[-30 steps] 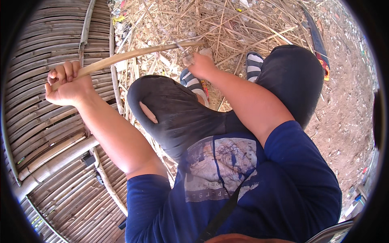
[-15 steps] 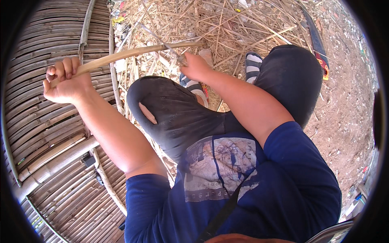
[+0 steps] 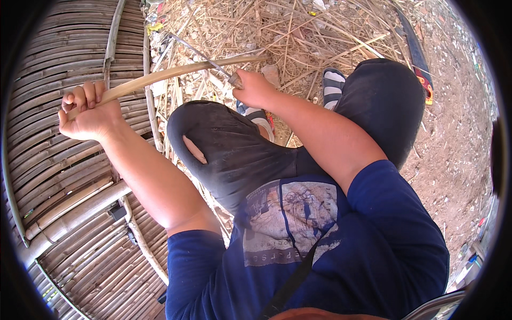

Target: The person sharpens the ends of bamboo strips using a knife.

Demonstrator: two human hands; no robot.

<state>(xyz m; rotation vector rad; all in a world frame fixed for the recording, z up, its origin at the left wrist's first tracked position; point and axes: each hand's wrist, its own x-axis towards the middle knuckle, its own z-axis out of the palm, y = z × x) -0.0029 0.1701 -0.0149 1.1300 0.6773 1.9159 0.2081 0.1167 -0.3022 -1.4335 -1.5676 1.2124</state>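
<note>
A long, pale strip of split bamboo [image 3: 160,76] reaches from my left hand toward the middle of the litter ahead, bending in the view. My left hand [image 3: 90,112] grips its near end, palm up with the fingers curled round it. In my right hand [image 3: 253,88] is the handle of a knife [image 3: 208,60] with a long, narrow blade. That blade crosses the bamboo strip near its far part and points forward and left. Whether its edge is touching the strip I cannot tell.
Slatted bamboo platform [image 3: 58,106] fills the left side, bordered by a pole. Straw-like shavings [image 3: 288,32] cover the ground ahead of my sandalled feet. A saw [image 3: 418,58] with a red and yellow handle lies beyond my right knee. Bare dirt [image 3: 453,122] spreads at right.
My right hand has shifted slightly left, and the knife blade has swung further left across the strip. My left hand has moved only a little.
</note>
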